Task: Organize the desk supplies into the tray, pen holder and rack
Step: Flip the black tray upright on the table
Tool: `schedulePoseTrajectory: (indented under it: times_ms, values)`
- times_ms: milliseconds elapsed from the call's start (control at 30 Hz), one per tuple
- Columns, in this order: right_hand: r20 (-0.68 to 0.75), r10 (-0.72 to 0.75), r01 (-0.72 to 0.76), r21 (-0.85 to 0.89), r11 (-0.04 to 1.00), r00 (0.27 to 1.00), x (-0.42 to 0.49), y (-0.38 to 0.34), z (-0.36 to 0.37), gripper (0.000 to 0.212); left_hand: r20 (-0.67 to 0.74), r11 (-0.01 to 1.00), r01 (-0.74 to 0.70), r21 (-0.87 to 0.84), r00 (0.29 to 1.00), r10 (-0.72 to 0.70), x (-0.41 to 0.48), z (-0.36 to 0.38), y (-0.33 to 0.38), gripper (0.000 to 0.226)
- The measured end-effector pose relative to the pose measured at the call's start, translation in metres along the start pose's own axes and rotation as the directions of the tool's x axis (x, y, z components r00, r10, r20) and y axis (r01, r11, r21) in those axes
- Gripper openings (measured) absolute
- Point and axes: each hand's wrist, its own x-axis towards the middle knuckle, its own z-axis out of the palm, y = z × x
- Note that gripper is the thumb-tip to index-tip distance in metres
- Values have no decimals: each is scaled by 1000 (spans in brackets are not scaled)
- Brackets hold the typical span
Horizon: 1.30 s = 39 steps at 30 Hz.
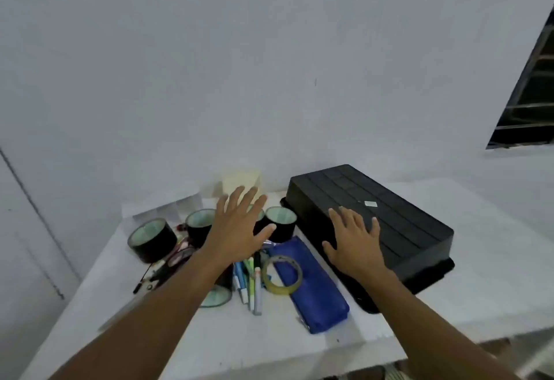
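Note:
A black tray (398, 208) lies upside down on the white desk's right side. My right hand (353, 238) hovers open, fingers spread, over its near left corner. My left hand (239, 226) is stretched out open above several black tape rolls, among them one roll at the left (151, 240) and another (280, 223) beside the tray. A blue pencil pouch (314, 292) lies at the centre with a yellowish tape ring (281, 274) on it. Several pens and markers (250, 283) lie left of the pouch. A cream box (239, 183) and a clear rack (168, 210) stand at the back.
The desk (479, 274) stands against a white wall. Small dark items, possibly glasses and a thin pen (162, 268), lie at the front left of the pile. A dark window (530, 94) is at the upper right. The desk's front edge runs along the bottom.

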Motion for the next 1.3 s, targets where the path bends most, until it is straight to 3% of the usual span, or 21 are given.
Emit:
schedulePoseTrajectory:
  times_ms: [200,333,400,533,600,700,867,933,1000,1100,1233,1300]
  values:
    - [-2,78,-78,-105,991,997,-39,70,3,63,72,988,-152,-40,985,155,32,25,79,86]
    - [-6,137,-137,-93,986,991,-59,118,-10,60,125,989,-138,-49,982,143,59,44,121,74]
    - [-54,204,-208,-90,974,977,-74,152,-15,57,148,993,-74,-91,985,86,75,56,141,74]
    - [-138,409,-409,29,912,902,-95,199,-19,53,183,951,228,-209,964,-191,97,70,151,94]
    - [-134,545,-532,123,838,828,-106,224,-18,64,309,896,354,-267,912,-269,106,82,164,100]
    - [-58,699,-631,382,675,713,-117,248,-15,94,478,720,512,-467,832,-282,112,100,186,85]
    - [-53,750,-587,586,558,660,-112,258,-17,94,403,535,566,-627,824,-399,104,95,204,71]
    - [-134,756,-506,668,547,641,-104,260,-32,83,314,539,512,-669,852,-419,102,80,200,75]
    - [-234,752,-363,764,534,616,-94,263,-52,68,169,499,393,-772,885,-434,107,61,194,64]
    - [-358,743,-156,838,523,566,-78,267,-83,48,29,297,180,-938,892,-450,122,32,187,43]
    - [-333,783,94,937,336,525,-52,277,-101,38,45,-16,41,-999,915,-402,140,22,172,60]
    - [-271,797,157,962,221,540,-36,286,-102,33,47,-59,27,-998,926,-375,147,28,167,66]
